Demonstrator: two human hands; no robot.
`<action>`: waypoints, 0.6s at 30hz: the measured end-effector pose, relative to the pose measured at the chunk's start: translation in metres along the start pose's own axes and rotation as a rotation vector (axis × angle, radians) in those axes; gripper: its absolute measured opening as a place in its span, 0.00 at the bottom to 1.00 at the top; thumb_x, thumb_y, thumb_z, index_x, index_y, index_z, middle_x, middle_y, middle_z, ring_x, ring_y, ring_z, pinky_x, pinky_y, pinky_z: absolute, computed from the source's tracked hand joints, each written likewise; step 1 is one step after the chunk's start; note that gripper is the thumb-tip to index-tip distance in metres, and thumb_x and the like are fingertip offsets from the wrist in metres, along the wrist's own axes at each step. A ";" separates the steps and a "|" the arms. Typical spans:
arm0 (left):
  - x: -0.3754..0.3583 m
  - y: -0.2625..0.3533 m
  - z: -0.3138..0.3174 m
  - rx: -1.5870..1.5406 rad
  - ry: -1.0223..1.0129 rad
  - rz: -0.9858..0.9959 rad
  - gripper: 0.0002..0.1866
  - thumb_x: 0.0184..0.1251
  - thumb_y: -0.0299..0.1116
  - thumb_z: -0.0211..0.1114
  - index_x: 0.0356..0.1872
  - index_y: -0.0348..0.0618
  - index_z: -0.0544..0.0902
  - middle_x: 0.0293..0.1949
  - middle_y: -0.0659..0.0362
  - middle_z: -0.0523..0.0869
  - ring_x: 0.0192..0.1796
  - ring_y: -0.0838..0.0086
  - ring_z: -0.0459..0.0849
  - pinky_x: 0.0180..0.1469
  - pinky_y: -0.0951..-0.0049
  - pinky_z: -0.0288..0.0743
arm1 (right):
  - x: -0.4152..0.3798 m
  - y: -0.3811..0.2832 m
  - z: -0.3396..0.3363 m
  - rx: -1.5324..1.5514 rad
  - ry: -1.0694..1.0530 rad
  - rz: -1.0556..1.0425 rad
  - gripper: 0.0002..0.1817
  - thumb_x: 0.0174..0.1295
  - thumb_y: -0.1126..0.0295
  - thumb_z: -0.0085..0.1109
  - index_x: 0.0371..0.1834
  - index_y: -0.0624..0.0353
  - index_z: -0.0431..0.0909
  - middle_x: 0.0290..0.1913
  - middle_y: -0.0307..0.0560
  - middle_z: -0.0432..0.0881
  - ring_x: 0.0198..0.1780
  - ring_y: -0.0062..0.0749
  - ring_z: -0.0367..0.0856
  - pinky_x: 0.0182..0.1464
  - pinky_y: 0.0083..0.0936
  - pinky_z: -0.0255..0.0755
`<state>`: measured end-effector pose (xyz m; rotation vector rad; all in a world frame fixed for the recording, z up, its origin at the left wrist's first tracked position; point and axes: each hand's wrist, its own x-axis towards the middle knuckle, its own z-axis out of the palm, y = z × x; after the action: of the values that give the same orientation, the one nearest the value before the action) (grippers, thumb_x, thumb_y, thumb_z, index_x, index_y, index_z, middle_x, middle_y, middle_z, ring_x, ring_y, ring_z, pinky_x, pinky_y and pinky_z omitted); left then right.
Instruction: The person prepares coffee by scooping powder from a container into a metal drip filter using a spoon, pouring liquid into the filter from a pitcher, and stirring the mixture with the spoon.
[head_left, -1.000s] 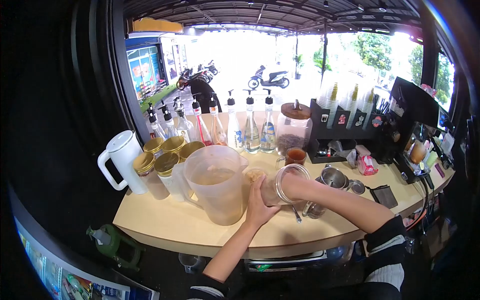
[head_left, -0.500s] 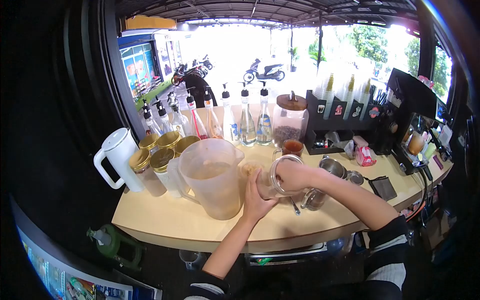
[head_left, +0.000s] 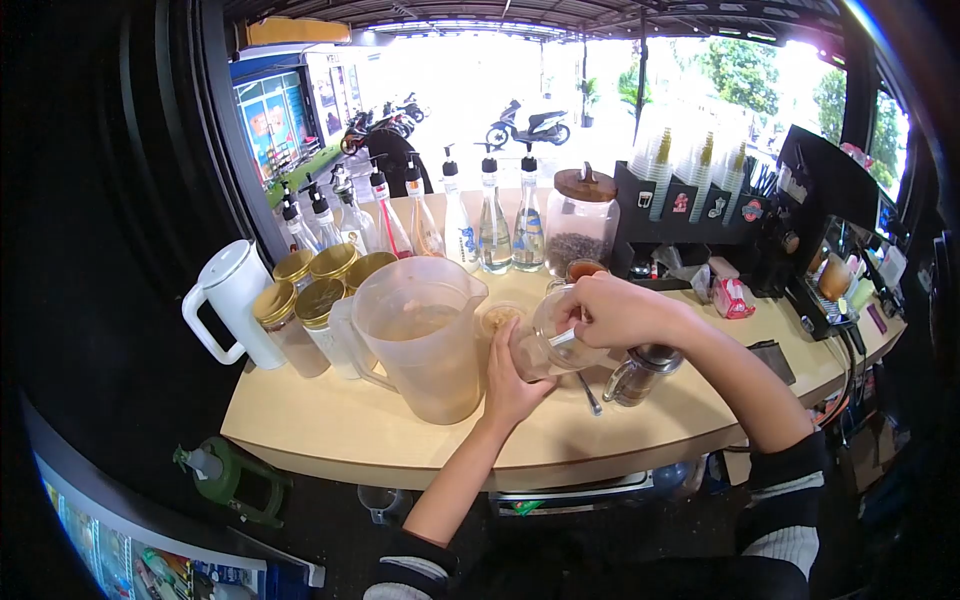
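Jar [head_left: 541, 349] ptly behind R fingers [head_left: 596, 318]

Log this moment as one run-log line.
Left hand: holding clear round jar, tilted | Right hand: at jar's mouth | Beside left hand: large translucent plastic pitcher

the counter [head_left: 330, 412] bears a cloudy jug [head_left: 440, 375], white jug [head_left: 243, 305], gold-lidded jars [head_left: 298, 345], pump bottles [head_left: 495, 238] and a spoon [head_left: 593, 398].
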<state>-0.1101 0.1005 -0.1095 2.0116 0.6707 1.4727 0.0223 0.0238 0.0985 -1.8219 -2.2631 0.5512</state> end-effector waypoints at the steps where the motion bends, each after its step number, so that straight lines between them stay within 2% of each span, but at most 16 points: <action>1: 0.001 0.001 0.000 0.010 0.010 0.002 0.54 0.33 0.30 0.80 0.68 0.40 0.58 0.62 0.45 0.68 0.65 0.50 0.68 0.68 0.56 0.63 | -0.003 0.001 -0.001 -0.007 0.059 -0.045 0.12 0.47 0.77 0.53 0.34 0.67 0.82 0.27 0.57 0.82 0.32 0.43 0.82 0.39 0.32 0.74; 2: 0.001 0.001 0.000 0.010 0.012 0.002 0.54 0.33 0.30 0.80 0.68 0.40 0.58 0.62 0.45 0.68 0.65 0.50 0.68 0.68 0.56 0.63 | -0.005 0.001 -0.003 -0.013 0.118 -0.091 0.12 0.48 0.78 0.52 0.34 0.67 0.82 0.26 0.57 0.81 0.30 0.42 0.82 0.38 0.31 0.74; 12: 0.002 0.000 0.001 -0.013 0.009 -0.010 0.54 0.34 0.32 0.81 0.68 0.41 0.59 0.61 0.46 0.69 0.64 0.51 0.69 0.66 0.57 0.65 | -0.018 0.008 -0.011 0.007 0.173 -0.162 0.11 0.51 0.75 0.54 0.35 0.66 0.82 0.24 0.53 0.79 0.27 0.35 0.78 0.35 0.29 0.72; 18: 0.002 0.001 0.000 0.015 0.014 -0.044 0.55 0.34 0.34 0.82 0.67 0.41 0.59 0.61 0.46 0.70 0.64 0.52 0.71 0.65 0.58 0.67 | -0.023 0.023 -0.019 0.091 0.218 -0.226 0.10 0.51 0.75 0.58 0.36 0.66 0.83 0.26 0.47 0.81 0.28 0.26 0.76 0.36 0.25 0.72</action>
<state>-0.1091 0.1010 -0.1072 1.9870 0.7294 1.4617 0.0556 0.0085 0.1087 -1.4795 -2.2167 0.3894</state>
